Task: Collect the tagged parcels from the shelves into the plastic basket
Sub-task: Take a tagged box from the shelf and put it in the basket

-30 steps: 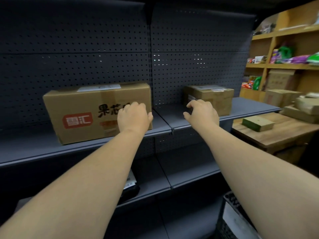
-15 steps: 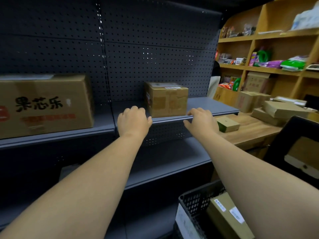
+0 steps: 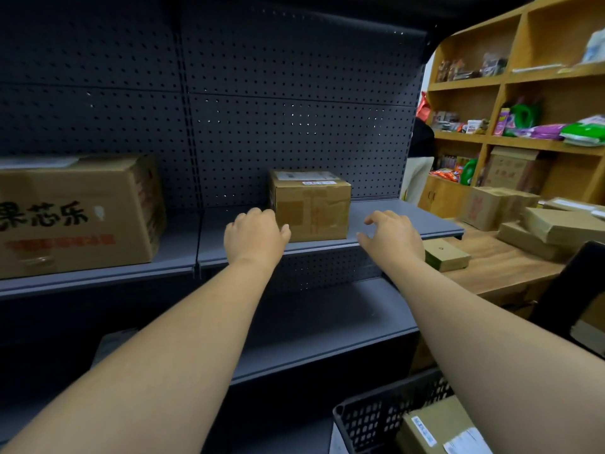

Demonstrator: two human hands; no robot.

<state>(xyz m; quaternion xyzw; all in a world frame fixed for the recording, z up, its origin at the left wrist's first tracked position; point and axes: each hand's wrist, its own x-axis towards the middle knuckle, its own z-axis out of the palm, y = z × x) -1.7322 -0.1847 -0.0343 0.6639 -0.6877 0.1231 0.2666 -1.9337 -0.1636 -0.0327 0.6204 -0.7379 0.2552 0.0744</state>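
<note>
A small brown parcel [image 3: 312, 206] with white labels on top stands on the grey metal shelf [image 3: 402, 221]. My left hand [image 3: 255, 235] reaches toward its left side, fingers loosely curled and holding nothing. My right hand [image 3: 391, 237] hovers right of the parcel over the shelf edge, fingers spread and empty. A large printed carton [image 3: 77, 214] sits further left on the same shelf level. The black plastic basket [image 3: 376, 417] stands at the bottom right with a labelled parcel [image 3: 438, 427] inside it.
A wooden table [image 3: 497, 270] to the right carries several cardboard boxes and a small green box [image 3: 445, 255]. Wooden shelves [image 3: 510, 142] with packaged goods rise behind it. A lower grey shelf [image 3: 320, 326] runs beneath my arms. A dark chair back [image 3: 569, 299] stands at the right.
The view has shifted right and closer, so the small parcel now sits between my hands. Both hands have advanced toward it, and my right hand's fingers have spread.
</note>
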